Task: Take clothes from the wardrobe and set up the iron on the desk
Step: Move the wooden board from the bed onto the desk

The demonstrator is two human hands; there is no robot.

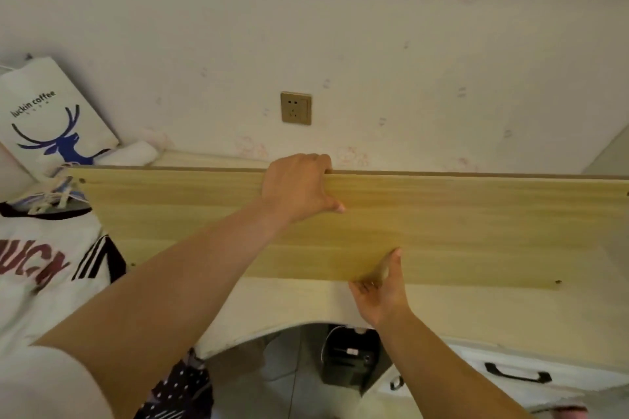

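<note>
A long light wooden board (459, 224) lies tilted across the cream desk (476, 313), its far edge raised toward the wall. My left hand (299, 187) grips the board's far edge from above, fingers curled over it. My right hand (381, 289) holds the near edge, thumb on top and fingers underneath. White clothes with dark red lettering and black stripes (44, 265) lie on the desk at the left. No iron is in view.
A gold wall socket (295, 108) sits on the wall above the desk. A white paper bag with a blue deer (51, 119) leans at the back left. A drawer with a black handle (517, 374) is at lower right; a dark box (350, 360) stands under the desk.
</note>
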